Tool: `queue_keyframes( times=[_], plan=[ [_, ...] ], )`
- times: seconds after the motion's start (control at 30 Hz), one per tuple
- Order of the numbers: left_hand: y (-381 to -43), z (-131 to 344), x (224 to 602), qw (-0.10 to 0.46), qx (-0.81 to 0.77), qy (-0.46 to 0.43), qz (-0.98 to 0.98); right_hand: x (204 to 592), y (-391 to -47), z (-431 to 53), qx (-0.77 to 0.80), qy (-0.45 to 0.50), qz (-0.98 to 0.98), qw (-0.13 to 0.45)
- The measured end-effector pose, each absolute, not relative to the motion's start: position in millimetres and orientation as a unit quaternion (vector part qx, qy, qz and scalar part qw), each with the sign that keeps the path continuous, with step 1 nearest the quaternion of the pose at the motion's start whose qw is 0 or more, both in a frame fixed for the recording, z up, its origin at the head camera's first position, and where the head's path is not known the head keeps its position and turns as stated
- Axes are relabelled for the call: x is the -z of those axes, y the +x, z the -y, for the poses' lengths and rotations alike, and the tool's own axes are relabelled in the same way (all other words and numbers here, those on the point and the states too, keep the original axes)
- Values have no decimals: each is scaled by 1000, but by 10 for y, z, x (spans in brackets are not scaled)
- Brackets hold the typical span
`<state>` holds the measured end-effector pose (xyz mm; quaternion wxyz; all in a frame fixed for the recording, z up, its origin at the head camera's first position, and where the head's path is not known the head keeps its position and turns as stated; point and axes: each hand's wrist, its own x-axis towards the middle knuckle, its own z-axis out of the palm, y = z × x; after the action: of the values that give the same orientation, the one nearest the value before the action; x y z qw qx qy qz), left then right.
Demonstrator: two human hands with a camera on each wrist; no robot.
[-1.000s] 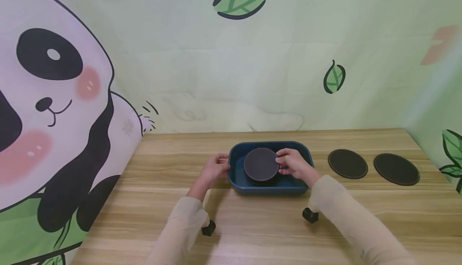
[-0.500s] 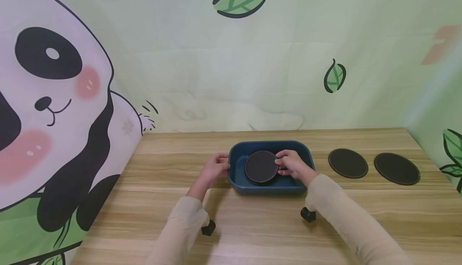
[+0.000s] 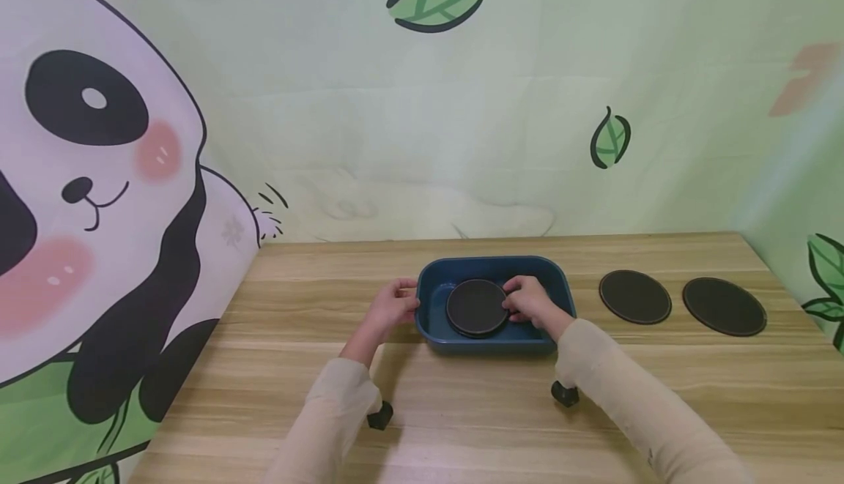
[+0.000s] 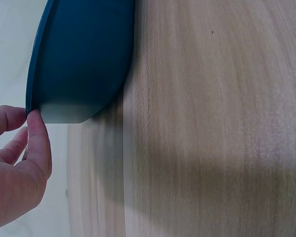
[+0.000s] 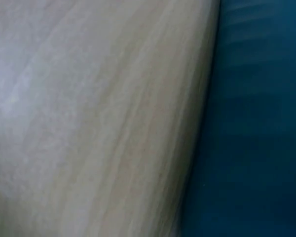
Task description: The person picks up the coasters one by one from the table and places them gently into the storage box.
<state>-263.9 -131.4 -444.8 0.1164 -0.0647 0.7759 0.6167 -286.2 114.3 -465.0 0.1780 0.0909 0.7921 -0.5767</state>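
Note:
A dark blue rectangular tub (image 3: 435,332) with rounded corners sits on the wooden table. My left hand (image 3: 390,304) pinches its left rim between thumb and fingers, which the left wrist view shows closely at the tub wall (image 4: 84,54). Inside the tub lies a round black coaster (image 3: 478,307), flat and low, with a darker edge showing beneath it. My right hand (image 3: 531,302) reaches over the tub's right side and holds the coaster's right edge with its fingertips. In the right wrist view only the tub's outer side (image 5: 251,138) and the table appear, without the hand.
Two more round black coasters, a nearer-in one (image 3: 635,297) and a farther-right one (image 3: 724,307), lie flat on the table (image 3: 461,425) right of the tub. A cloth backdrop (image 3: 316,103) with a panda and leaves rises behind the table.
My right hand has lowered the coaster a little within the tub, and it lies flatter now. The left hand has stayed at the tub's left rim.

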Motion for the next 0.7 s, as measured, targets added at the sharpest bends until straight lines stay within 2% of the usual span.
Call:
queue_keyframes(
  times=[0.7],
  plan=[
    [-2641,1311,4461,115,-626,-59,-769,4516,-2802,-1173,555,79,-811,168]
  ],
)
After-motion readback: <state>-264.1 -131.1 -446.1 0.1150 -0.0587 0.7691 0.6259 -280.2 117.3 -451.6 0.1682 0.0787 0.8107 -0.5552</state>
